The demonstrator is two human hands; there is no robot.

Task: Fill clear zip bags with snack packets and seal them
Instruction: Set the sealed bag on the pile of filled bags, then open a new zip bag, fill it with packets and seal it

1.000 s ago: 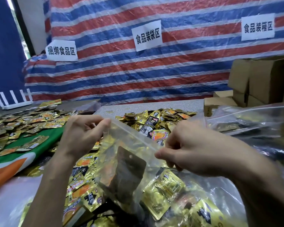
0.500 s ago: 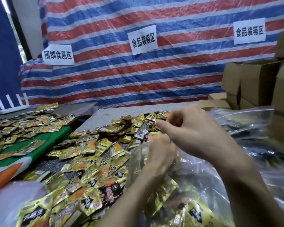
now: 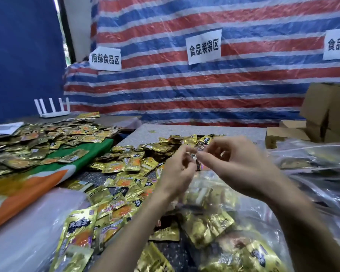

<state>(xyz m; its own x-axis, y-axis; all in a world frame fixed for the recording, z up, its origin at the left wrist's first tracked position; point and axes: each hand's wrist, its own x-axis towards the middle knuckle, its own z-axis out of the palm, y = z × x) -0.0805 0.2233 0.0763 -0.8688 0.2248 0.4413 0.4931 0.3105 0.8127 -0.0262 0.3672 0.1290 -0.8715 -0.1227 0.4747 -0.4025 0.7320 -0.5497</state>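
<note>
A: Two hands, status?
B: Left hand [image 3: 177, 169] has come up off the zip bag [image 3: 210, 195]. Fingertips now meet the right hand [image 3: 238, 167] above it. Blurred, so can't tell the grip. Bag lies on the worktop [image 3: 185, 132] beside the packets [image 3: 126, 163].

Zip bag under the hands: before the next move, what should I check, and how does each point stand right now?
1. Packets inside the zip bag: ok, gold ones show through the clear plastic.
2. Left hand and right hand holding its top edge: cannot tell; the fingers meet above it, but blurred.
3. Zip closed along its whole length: cannot tell.
4. Loose packets on the table, seemingly within reach: ok.
5. Pile of clear bags at the right, a likely place for this one: ok.
</note>
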